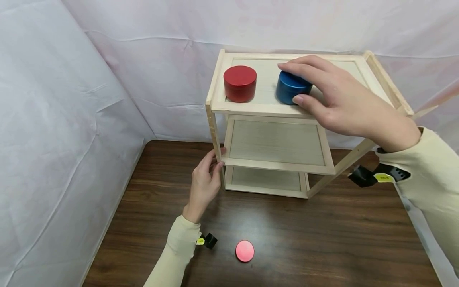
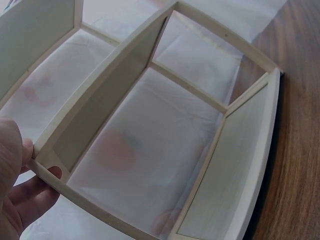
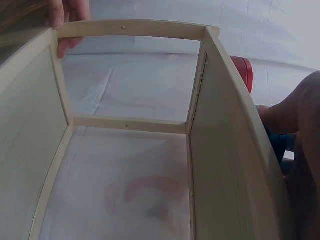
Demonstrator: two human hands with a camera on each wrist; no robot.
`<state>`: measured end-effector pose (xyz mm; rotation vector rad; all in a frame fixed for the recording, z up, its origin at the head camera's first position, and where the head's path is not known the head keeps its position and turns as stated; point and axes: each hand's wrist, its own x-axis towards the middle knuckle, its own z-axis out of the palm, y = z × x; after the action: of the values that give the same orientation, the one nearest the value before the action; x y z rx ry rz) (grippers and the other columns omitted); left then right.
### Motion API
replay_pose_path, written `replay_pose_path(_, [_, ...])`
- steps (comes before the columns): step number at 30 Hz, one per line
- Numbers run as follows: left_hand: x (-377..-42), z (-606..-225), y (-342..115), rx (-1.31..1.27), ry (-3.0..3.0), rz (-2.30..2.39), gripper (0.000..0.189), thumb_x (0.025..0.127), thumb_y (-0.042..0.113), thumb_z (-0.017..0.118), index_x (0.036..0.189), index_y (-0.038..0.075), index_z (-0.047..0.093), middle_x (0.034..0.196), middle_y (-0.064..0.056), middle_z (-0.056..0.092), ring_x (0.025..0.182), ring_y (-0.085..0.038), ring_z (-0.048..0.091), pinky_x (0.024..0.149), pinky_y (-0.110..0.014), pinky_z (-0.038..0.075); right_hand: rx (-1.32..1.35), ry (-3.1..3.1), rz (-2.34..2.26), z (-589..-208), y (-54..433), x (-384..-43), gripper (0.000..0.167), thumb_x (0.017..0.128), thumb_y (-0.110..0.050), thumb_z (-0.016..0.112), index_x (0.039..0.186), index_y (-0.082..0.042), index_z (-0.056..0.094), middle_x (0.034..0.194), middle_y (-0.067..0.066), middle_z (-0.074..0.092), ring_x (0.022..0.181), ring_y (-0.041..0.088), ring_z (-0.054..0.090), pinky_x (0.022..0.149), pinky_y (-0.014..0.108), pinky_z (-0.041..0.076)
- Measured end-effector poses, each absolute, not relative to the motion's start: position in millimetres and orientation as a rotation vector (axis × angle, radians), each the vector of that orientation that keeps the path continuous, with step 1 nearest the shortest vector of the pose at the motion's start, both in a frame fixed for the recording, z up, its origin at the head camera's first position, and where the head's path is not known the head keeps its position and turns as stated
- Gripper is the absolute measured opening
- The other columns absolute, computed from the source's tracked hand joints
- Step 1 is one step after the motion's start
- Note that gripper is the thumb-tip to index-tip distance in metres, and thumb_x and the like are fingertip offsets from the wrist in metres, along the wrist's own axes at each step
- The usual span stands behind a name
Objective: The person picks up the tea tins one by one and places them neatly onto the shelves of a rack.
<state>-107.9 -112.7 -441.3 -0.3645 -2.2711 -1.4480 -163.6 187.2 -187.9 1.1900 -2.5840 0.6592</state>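
A pale wooden shelf (image 1: 276,162) with three tiers stands against the backdrop. My left hand (image 1: 204,183) grips its left front post near the middle tier; in the left wrist view, fingers (image 2: 35,195) wrap that post. On the top tier, my right hand (image 1: 344,99) holds a round blue tin (image 1: 287,88) between thumb and fingers. The tin appears to rest on the board, partly covered by the hand. To its left sits a round red tin (image 1: 239,84) with its lid on. In the right wrist view the blue tin (image 3: 277,145) is mostly hidden behind the top board.
A small round pink-red disc (image 1: 245,251) lies on the dark wooden table (image 1: 287,235) in front of the shelf. White cloth (image 1: 64,131) hangs at the left and behind. A slanted wooden strut (image 1: 346,163) runs along the shelf's right side.
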Motion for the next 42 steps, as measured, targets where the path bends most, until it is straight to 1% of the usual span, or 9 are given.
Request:
replay_pose_path(6, [-107, -441, -113, -0.363, -2.269, -1.453, 0.041, 0.101, -0.001, 0.067, 0.142, 0.009, 0.063, 0.126, -0.013, 0.073, 0.104, -0.026, 0.074, 0.088, -0.044, 0.064, 1.192, -2.579, 0.669, -188, 188, -162, 0.061, 0.104, -0.007, 0.062, 0.161, -0.015, 0.044, 0.157, 0.014, 0.048, 0.132, 0.036, 0.051, 0.113, 0.058, 0.044])
replay_pose_path(12, [-108, -443, -113, -0.353, -2.267, -1.460, 0.041, 0.101, -0.001, 0.067, 0.141, 0.009, 0.064, 0.125, -0.012, 0.073, 0.103, -0.025, 0.074, 0.087, -0.046, 0.064, 1.198, -2.593, 0.697, -188, 187, -160, 0.071, 0.100, -0.005, 0.069, 0.163, -0.017, 0.040, 0.162, 0.013, 0.045, 0.140, 0.036, 0.048, 0.118, 0.060, 0.041])
replay_pose_path(21, [-108, -443, -113, -0.358, -2.274, -1.460, 0.042, 0.102, 0.000, 0.066, 0.142, 0.009, 0.063, 0.126, -0.013, 0.073, 0.104, -0.027, 0.074, 0.088, -0.042, 0.064, 1.188, -2.604, 0.646, -190, 189, -158, 0.079, 0.099, -0.007, 0.070, 0.167, -0.017, 0.031, 0.171, 0.010, 0.031, 0.151, 0.038, 0.037, 0.124, 0.061, 0.035])
replay_pose_path(25, [-109, -443, -113, -0.354, -2.278, -1.466, 0.042, 0.101, -0.001, 0.067, 0.142, 0.010, 0.063, 0.127, -0.012, 0.073, 0.104, -0.025, 0.074, 0.088, -0.038, 0.064, 1.182, -2.535, 0.595, -193, 190, -154, 0.079, 0.096, -0.005, 0.072, 0.165, -0.012, 0.034, 0.172, 0.013, 0.031, 0.154, 0.040, 0.033, 0.127, 0.060, 0.032])
replay_pose_path(29, [-109, -442, -112, -0.344, -2.278, -1.475, 0.042, 0.101, -0.001, 0.067, 0.142, 0.010, 0.063, 0.127, -0.011, 0.073, 0.104, -0.025, 0.074, 0.089, -0.039, 0.064, 1.183, -2.436, 0.567, -199, 191, -147, 0.077, 0.094, -0.003, 0.071, 0.163, -0.008, 0.037, 0.170, 0.016, 0.033, 0.152, 0.042, 0.034, 0.126, 0.055, 0.033])
replay_pose_path(32, [-109, -443, -112, -0.340, -2.278, -1.478, 0.041, 0.102, 0.000, 0.066, 0.142, 0.010, 0.063, 0.126, -0.011, 0.073, 0.104, -0.026, 0.074, 0.089, -0.040, 0.064, 1.191, -2.366, 0.571, -205, 191, -138, 0.078, 0.091, 0.000, 0.073, 0.161, -0.007, 0.039, 0.169, 0.019, 0.034, 0.152, 0.044, 0.034, 0.126, 0.055, 0.030])
replay_pose_path(34, [-110, -443, -113, -0.340, -2.279, -1.479, 0.041, 0.102, 0.000, 0.065, 0.142, 0.010, 0.063, 0.125, -0.012, 0.073, 0.104, -0.026, 0.074, 0.089, -0.040, 0.064, 1.196, -2.327, 0.541, -211, 190, -131, 0.077, 0.090, -0.002, 0.071, 0.160, -0.006, 0.040, 0.169, 0.020, 0.033, 0.152, 0.046, 0.031, 0.128, 0.058, 0.024])
replay_pose_path(37, [-110, -443, -114, -0.346, -2.272, -1.484, 0.040, 0.102, -0.001, 0.065, 0.141, 0.008, 0.063, 0.125, -0.013, 0.073, 0.104, -0.028, 0.074, 0.088, -0.043, 0.064, 1.231, -2.226, 0.514, -223, 186, -119, 0.068, 0.092, -0.006, 0.063, 0.157, -0.004, 0.044, 0.167, 0.023, 0.036, 0.153, 0.046, 0.030, 0.128, 0.060, 0.020])
replay_pose_path(42, [-112, -443, -116, -0.351, -2.253, -1.483, 0.039, 0.102, -0.002, 0.065, 0.140, 0.002, 0.063, 0.124, -0.015, 0.073, 0.102, -0.032, 0.074, 0.087, -0.048, 0.064, 1.301, -2.092, 0.524, -245, 173, -101, 0.051, 0.099, -0.014, 0.048, 0.149, -0.002, 0.055, 0.161, 0.023, 0.046, 0.155, 0.041, 0.032, 0.130, 0.053, 0.021])
